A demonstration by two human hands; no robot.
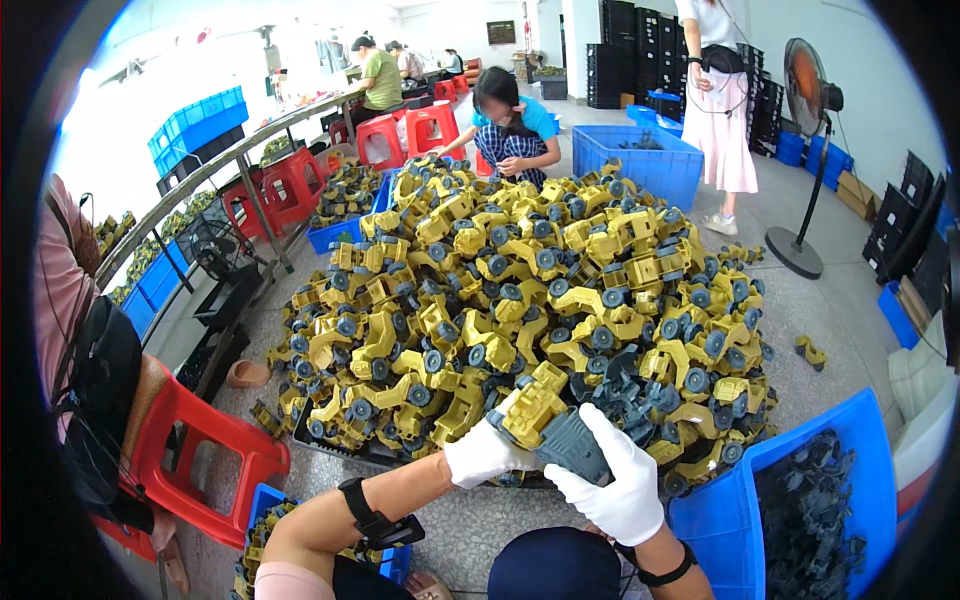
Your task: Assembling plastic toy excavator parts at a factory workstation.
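My left hand [487, 455], in a white glove, is closed around a yellow toy truck body [533, 404] with dark grey wheels. A ribbed dark grey plastic truck part [575, 446], shaped like a dump bed, is gripped in my right hand [618, 478], also gloved in white. The grey part touches the rear of the yellow body; whether the two are joined I cannot tell. Just beyond my hands rises a big heap of yellow toy vehicles [500, 270]. Loose dark grey parts [640, 392] lie on its near side.
To my right stands a blue bin [720, 525] of dark grey parts. Another blue bin [262, 500] with yellow toys is at lower left, near a red stool [190, 440]. Across the heap a person [510, 120] crouches. A standing fan [800, 160] is at far right.
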